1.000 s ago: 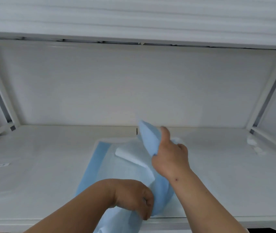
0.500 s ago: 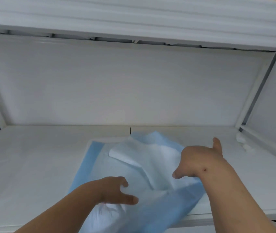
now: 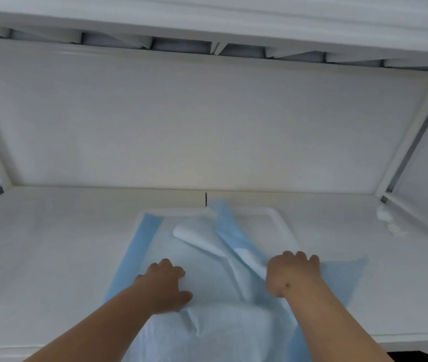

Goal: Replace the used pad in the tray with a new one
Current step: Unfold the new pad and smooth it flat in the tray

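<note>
**Spreading the new pad over the tray**

Both my hands are down on the blue-and-white pad [image 3: 171, 254], which lies half opened across the white tray [image 3: 284, 226] on the shelf [image 3: 51, 244]. My left hand [image 3: 164, 282] sits flat-ish on the white middle of the sheet, fingers bent only a little and gripping nothing; I judge it is there as an anchor, so the sheet doesn't slide while the other side gets pulled out. My right hand [image 3: 292, 274] is knuckles-up on the right part of the pad, fingers curled under. Whether it pinches a fold or just presses down, I cannot tell, because the fingertips are hidden beneath it.

Between my hands a folded flap [image 3: 227, 231] runs up toward the back rim, blue backing showing, with a white fold beside it. That is why the right back corner of the tray is bare: this portion hasn't been laid out yet. The left blue border already follows the tray's left side, while the near end drapes over the shelf's front edge toward me, and the right border spills past the tray onto the shelf.

My reading: the pad is in place but off-square and still creased. The flap needs flipping to the back right corner, then the overhang tucked in.
</note>
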Demonstrator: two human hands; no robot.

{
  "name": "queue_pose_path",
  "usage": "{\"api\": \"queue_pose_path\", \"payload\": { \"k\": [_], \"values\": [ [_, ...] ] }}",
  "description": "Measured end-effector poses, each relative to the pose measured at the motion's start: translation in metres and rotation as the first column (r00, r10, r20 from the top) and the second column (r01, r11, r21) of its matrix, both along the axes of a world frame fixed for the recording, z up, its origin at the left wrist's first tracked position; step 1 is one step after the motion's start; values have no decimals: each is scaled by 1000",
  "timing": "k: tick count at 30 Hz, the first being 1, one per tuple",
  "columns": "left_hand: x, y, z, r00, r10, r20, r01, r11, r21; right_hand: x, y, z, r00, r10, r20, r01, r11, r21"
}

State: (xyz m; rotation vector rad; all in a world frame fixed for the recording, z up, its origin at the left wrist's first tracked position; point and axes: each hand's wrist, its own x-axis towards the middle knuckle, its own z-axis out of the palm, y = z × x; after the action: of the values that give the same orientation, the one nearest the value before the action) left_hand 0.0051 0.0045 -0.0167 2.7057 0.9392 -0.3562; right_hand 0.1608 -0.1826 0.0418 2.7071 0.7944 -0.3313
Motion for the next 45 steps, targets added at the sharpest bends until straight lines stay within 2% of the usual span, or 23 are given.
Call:
{"api": "queue_pose_path", "payload": {
  "k": [3, 7, 10, 12, 16, 21, 25, 28, 32, 37, 42, 45],
  "values": [
    [1, 6, -1, 999, 41, 4, -41, 998, 48, 10, 3, 0, 994, -63, 87, 50, 988, 148],
    [1, 18, -1, 992, 123, 38, -127, 980, 152, 13, 26, 6, 990, -9, 140, -46, 920, 389],
    [-8, 29, -2, 971, 196, 140, -227, 939, 258, 24, 35, -1, 992, 13, 127, -67, 901, 429],
    [-16, 37, -3, 942, 264, 208, -315, 910, 271, 36, 37, -11, 996, 2, 86, -38, 906, 421],
    [-28, 54, -7, 869, 425, 254, -476, 859, 190, 55, 40, -37, 999, -41, 7, 35, 919, 394],
    [-30, 76, -12, 733, 606, 308, -613, 785, -85, 65, 44, -54, 993, -117, -26, 118, 928, 353],
    [-27, 80, -15, 715, 572, 402, -609, 792, -43, 69, 49, -55, 994, -94, -58, 110, 898, 426],
    [-20, 85, -9, 699, 520, 491, -599, 801, 6, 74, 53, -53, 991, -112, -70, 132, 809, 572],
    [-16, 95, 5, 609, 487, 626, -619, 786, -10, 82, 51, -44, 973, -211, -89, 202, 603, 772],
    [-11, 109, 16, 510, 484, 711, -630, 773, -74, 89, 41, -38, 925, -341, -168, 301, 389, 871],
    [-1, 119, 16, 480, 502, 720, -623, 772, -123, 95, 38, -44, 897, -371, -242, 368, 321, 873],
    [7, 124, 19, 465, 539, 702, -613, 769, -184, 99, 36, -44, 875, -411, -256, 412, 352, 841]
  ]
}}
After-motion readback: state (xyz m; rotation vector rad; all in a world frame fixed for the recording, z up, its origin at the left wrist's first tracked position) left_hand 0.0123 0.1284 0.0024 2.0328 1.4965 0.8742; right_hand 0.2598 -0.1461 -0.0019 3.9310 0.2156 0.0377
